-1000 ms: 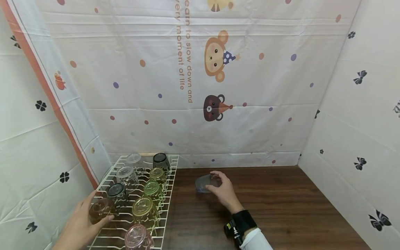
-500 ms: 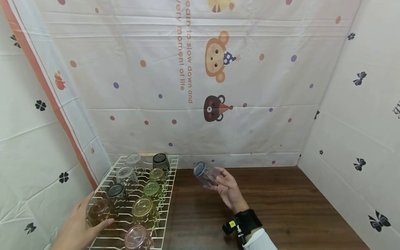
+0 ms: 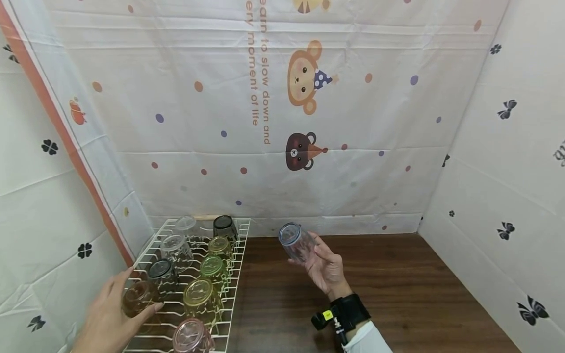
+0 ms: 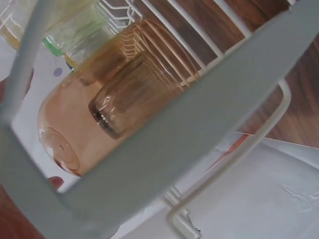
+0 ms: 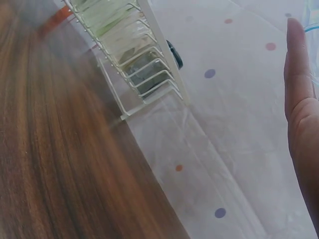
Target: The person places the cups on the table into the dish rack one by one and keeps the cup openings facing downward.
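My right hand (image 3: 327, 270) grips a clear bluish drinking glass (image 3: 296, 243) above the brown table, tilted with its blue-ringed end up and to the left. In the right wrist view only part of that hand (image 5: 303, 104) shows, at the right edge. Fingers and thumb of my left hand (image 3: 108, 314) are around an amber glass (image 3: 140, 297) at the near left of the white wire rack (image 3: 234, 305). The left wrist view shows this amber glass (image 4: 75, 124) close up behind a rack bar (image 4: 164, 154), with fingertips partly hidden.
Two rows of upturned glasses stand on the rack, among them a pink glass (image 3: 192, 336), a yellow glass (image 3: 200, 296), a green glass (image 3: 213, 268) and a dark glass (image 3: 225, 228). The wooden table (image 3: 410, 289) extends right of it. Printed cloth (image 3: 353, 186) hangs behind and at both sides.
My right hand has lifted the bluish glass off the table and turned, tipping its ringed end upward toward the camera. My left hand stays around the amber glass. The view has shifted slightly.
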Available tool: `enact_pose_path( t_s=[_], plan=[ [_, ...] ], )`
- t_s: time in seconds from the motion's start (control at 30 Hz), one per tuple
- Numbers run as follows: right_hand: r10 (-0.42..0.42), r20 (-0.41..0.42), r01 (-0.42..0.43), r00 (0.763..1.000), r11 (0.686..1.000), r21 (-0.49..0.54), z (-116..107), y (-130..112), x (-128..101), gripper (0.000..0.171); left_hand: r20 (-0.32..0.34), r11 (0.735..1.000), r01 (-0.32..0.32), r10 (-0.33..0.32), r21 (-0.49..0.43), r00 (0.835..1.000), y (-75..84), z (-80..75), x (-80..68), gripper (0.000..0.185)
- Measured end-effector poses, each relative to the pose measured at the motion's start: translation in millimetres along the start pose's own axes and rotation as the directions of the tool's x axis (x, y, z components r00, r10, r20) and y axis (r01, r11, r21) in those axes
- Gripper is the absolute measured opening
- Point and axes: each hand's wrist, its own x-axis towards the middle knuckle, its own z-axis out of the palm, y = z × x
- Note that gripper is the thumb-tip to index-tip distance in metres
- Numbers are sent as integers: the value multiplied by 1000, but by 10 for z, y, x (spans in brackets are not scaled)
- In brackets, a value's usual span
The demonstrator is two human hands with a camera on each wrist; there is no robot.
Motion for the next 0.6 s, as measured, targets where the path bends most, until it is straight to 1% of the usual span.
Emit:
enact_pose_path(
  t_s=[0.17,0.27,0.3,0.37,0.47,0.53,0.6],
  plan=[
    [4,-11,-4,1000,1000,24,4,18,5,36,-93,999,-48,50,23,994,91,-5,-20,121],
    [12,-23,-11,1000,999,33,6,23,3,36,-145,996,-91,93,17,985,171,-10,-35,119],
    [12,-23,-12,1000,999,37,7,24,2,35,-153,995,-103,103,8,983,209,-14,-41,118],
    [14,-22,-12,1000,999,45,12,23,4,35,-173,991,-129,125,-17,977,306,-22,-49,116],
    [9,-6,-9,1000,998,59,22,23,13,36,-204,978,-199,184,-58,962,489,-30,-54,113],
    [9,7,-9,1000,998,68,30,23,21,36,-213,965,-247,225,-82,951,644,-37,-58,111],
    [10,22,-12,1000,997,75,39,27,24,36,-198,952,-289,264,-106,944,814,-51,-61,109]
  ],
)
